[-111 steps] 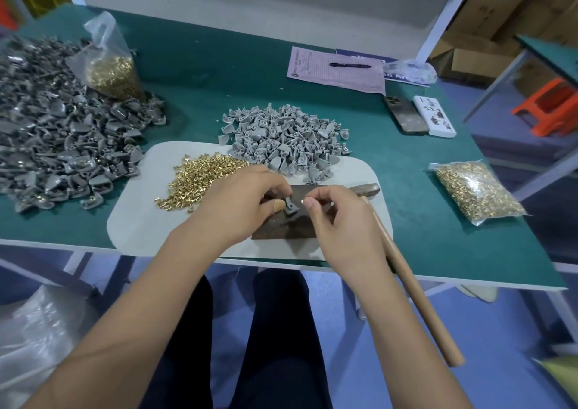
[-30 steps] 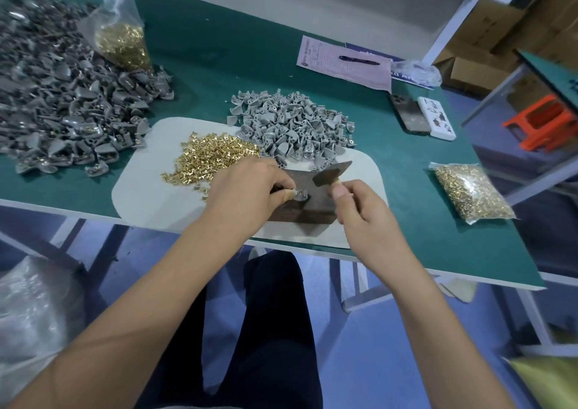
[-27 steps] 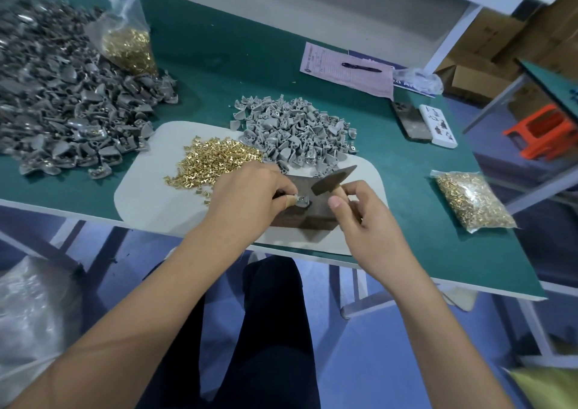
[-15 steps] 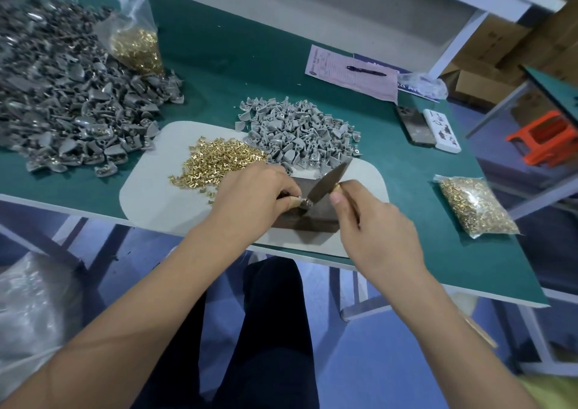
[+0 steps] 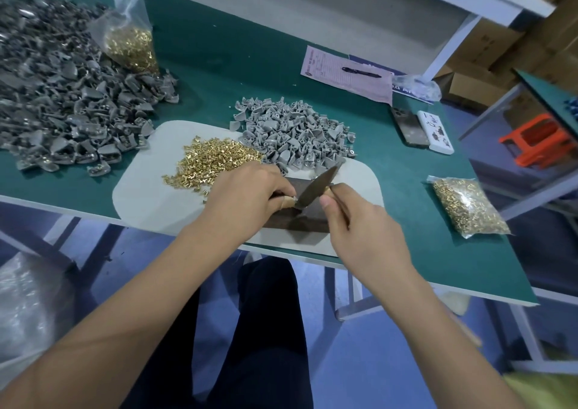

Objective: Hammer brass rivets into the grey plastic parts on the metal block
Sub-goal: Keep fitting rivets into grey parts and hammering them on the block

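Note:
A dark metal block (image 5: 301, 221) lies on a pale mat (image 5: 147, 202) at the table's front edge. My left hand (image 5: 247, 197) pinches a small grey plastic part down on the block; the part is mostly hidden by my fingers and the hammer head. My right hand (image 5: 359, 224) grips a hammer close under its head (image 5: 316, 186), whose lower tip meets the spot at my left fingertips. Loose brass rivets (image 5: 212, 163) are heaped on the mat to the left. A pile of light grey parts (image 5: 294, 133) sits behind the block.
A big heap of darker grey parts (image 5: 62, 96) covers the left of the green table, with a bag of rivets (image 5: 131, 46) on it. Another rivet bag (image 5: 466, 207) lies right. A paper with a pen (image 5: 350, 77), a phone (image 5: 409, 127) and a white box (image 5: 436, 132) lie far right.
My right hand took up the hammer and has brought its head down onto the part. My left hand has kept holding the part on the block.

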